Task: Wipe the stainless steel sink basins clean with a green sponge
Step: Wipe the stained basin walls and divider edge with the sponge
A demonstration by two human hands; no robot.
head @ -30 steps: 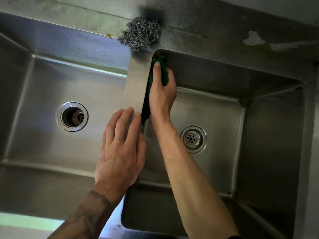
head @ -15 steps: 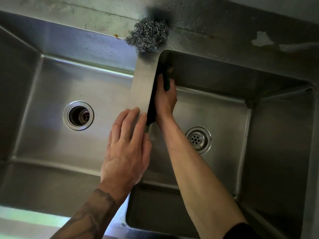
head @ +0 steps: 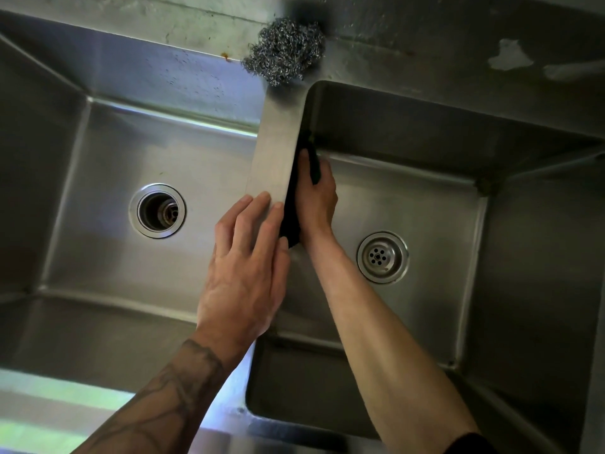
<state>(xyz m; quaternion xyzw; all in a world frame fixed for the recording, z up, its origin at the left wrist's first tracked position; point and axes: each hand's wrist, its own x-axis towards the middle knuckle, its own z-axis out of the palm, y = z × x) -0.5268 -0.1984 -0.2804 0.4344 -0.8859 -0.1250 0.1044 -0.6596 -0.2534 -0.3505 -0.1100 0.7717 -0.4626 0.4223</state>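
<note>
A double stainless steel sink fills the view, with a left basin (head: pixel 108 149) and a right basin (head: pixel 425 204). My right hand (head: pixel 316 194) is inside the right basin and presses a dark green sponge (head: pixel 292 221) flat against the left wall, below the divider (head: pixel 278 152). Most of the sponge is hidden behind the hand and in shadow. My left hand (head: pixel 247 267) rests flat on the near part of the divider, fingers straight and pointing away from me.
A ball of steel wool (head: pixel 284 50) sits on the back ledge at the far end of the divider. Each basin has a round drain: left drain (head: pixel 157 210), right drain (head: pixel 382 257). A stained wall runs behind the sink.
My right hand has slid the sponge down and toward me along the basin wall, away from the top back corner. The left hand has stayed on the divider.
</note>
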